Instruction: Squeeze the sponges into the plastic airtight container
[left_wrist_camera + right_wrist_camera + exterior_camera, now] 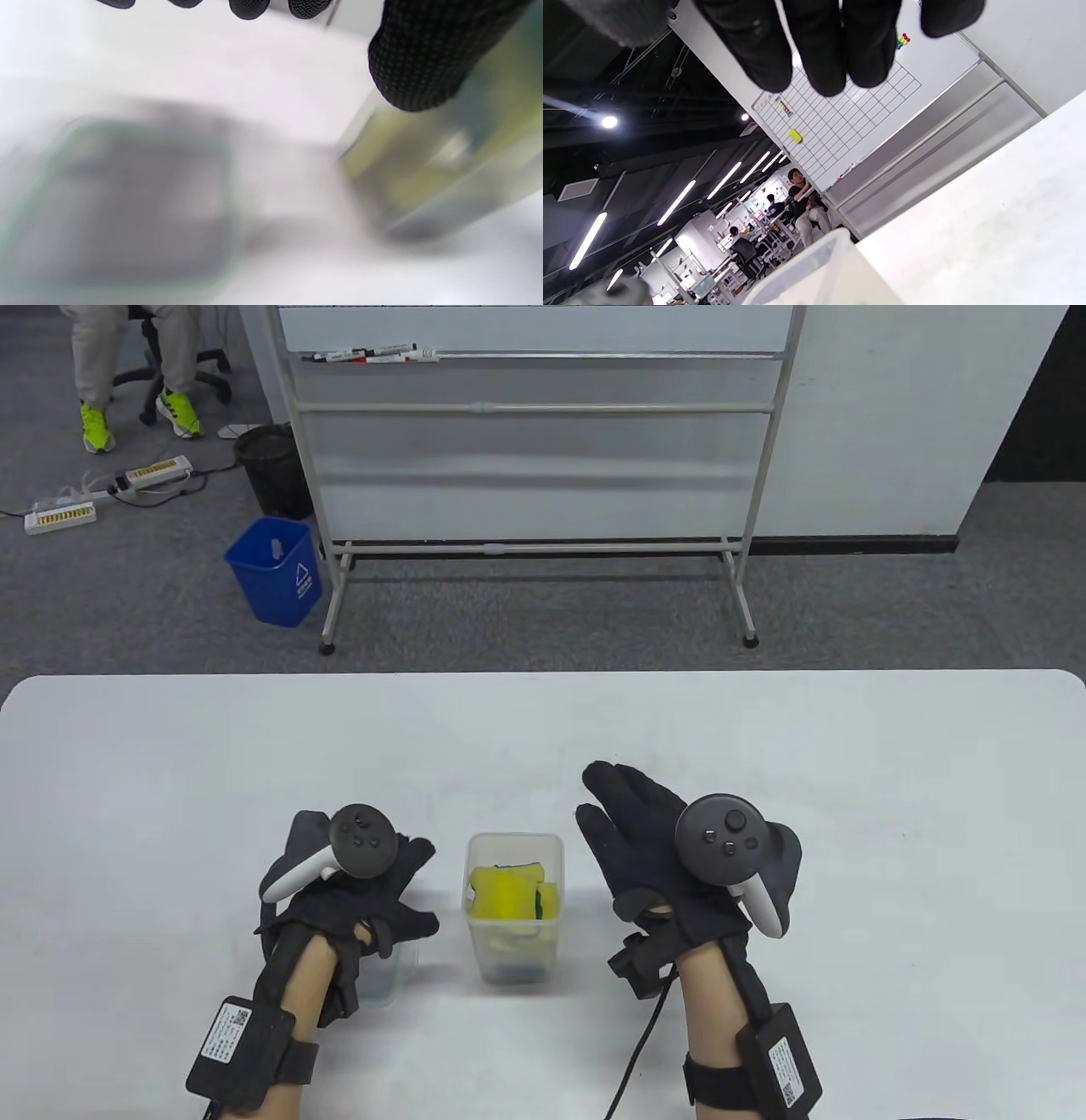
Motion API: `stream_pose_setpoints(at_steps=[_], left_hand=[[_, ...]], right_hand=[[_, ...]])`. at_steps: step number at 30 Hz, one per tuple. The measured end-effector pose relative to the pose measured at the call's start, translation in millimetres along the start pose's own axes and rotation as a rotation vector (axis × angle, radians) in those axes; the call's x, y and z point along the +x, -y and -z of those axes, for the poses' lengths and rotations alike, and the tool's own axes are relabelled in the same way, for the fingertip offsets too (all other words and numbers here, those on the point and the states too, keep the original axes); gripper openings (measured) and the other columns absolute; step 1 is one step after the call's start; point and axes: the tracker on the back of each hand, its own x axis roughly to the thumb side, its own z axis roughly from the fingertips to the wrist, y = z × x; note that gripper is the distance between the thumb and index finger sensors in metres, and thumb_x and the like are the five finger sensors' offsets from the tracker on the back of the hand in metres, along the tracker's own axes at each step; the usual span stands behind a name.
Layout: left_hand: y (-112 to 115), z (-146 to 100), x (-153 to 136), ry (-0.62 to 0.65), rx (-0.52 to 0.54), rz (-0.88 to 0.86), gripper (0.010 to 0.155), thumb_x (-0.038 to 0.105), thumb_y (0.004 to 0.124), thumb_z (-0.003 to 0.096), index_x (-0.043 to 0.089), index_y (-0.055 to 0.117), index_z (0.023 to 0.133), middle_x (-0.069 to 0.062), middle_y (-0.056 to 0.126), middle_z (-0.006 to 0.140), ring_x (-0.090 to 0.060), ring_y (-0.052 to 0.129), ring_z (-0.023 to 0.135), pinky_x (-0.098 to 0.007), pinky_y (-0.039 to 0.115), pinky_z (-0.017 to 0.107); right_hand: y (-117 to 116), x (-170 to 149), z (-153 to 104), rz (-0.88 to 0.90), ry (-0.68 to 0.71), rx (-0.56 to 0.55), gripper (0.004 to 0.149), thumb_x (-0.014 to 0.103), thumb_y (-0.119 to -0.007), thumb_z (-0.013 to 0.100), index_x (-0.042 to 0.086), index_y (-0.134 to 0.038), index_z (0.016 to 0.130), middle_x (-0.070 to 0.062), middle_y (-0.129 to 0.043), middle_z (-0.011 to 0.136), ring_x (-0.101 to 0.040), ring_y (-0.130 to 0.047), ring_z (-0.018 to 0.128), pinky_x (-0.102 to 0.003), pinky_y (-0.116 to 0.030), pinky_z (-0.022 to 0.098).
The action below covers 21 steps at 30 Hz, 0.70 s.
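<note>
A clear plastic container (514,848) stands on the white table between my hands, with yellow sponges (509,892) packed inside up to the rim. It shows blurred in the left wrist view (441,169), and its rim shows in the right wrist view (801,262). My left hand (399,891) hovers to its left, fingers spread, holding nothing, above a clear lid (392,976) with a greenish seal. The lid looks blurred in the left wrist view (123,203). My right hand (624,823) is raised to the right of the container, fingers (818,46) straight and open, touching nothing.
The white table (848,780) reaches far behind and to both sides. Beyond its far edge stand a rolling whiteboard (543,432) and a blue bin (276,570) on the floor.
</note>
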Motion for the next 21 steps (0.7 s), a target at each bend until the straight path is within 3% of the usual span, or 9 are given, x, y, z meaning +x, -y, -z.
stream_pose_setpoints(at_steps=[4, 7, 10, 12, 21], left_hand=[[26, 10, -9, -0.019, -0.122, 0.014, 0.105, 0.059, 0.091, 0.0378, 0.034, 0.019, 0.11, -0.011, 0.014, 0.122, -0.047, 0.016, 0.112, -0.075, 0.032, 0.076], [36, 7, -13, -0.059, -0.17, 0.184, 0.111, 0.06, 0.092, 0.0354, 0.037, 0.011, 0.107, -0.011, 0.008, 0.121, -0.046, 0.013, 0.112, -0.076, 0.031, 0.076], [52, 5, -22, -0.057, -0.182, 0.206, 0.111, 0.057, 0.093, 0.0369, 0.037, 0.009, 0.106, -0.01, 0.009, 0.121, -0.045, 0.014, 0.112, -0.076, 0.031, 0.077], [60, 5, -26, -0.062, -0.139, 0.239, 0.106, 0.05, 0.092, 0.0404, 0.037, 0.009, 0.105, -0.007, 0.004, 0.119, -0.042, 0.011, 0.112, -0.074, 0.03, 0.078], [55, 13, -34, 0.018, -0.064, 0.242, 0.117, 0.059, 0.098, 0.0306, 0.03, 0.015, 0.108, -0.015, 0.023, 0.118, -0.041, 0.029, 0.112, -0.073, 0.037, 0.078]], right_hand=[[4, 1, -1, 0.008, 0.002, -0.009, 0.078, 0.068, -0.059, 0.047, 0.023, -0.065, 0.11, -0.013, -0.066, 0.115, -0.042, -0.065, 0.106, -0.068, -0.044, 0.074], [7, 1, -2, 0.009, 0.003, -0.009, 0.078, 0.068, -0.059, 0.047, 0.023, -0.065, 0.111, -0.013, -0.065, 0.116, -0.042, -0.064, 0.106, -0.068, -0.044, 0.074], [7, 1, -3, 0.015, 0.004, -0.012, 0.078, 0.068, -0.059, 0.047, 0.023, -0.065, 0.111, -0.013, -0.065, 0.116, -0.042, -0.064, 0.106, -0.068, -0.044, 0.074], [8, 0, -3, 0.01, 0.001, -0.013, 0.079, 0.068, -0.059, 0.047, 0.023, -0.064, 0.111, -0.013, -0.065, 0.116, -0.042, -0.064, 0.106, -0.068, -0.044, 0.074], [6, 2, -5, -0.015, 0.004, -0.011, 0.079, 0.068, -0.058, 0.047, 0.023, -0.064, 0.111, -0.013, -0.066, 0.115, -0.042, -0.065, 0.106, -0.068, -0.044, 0.074]])
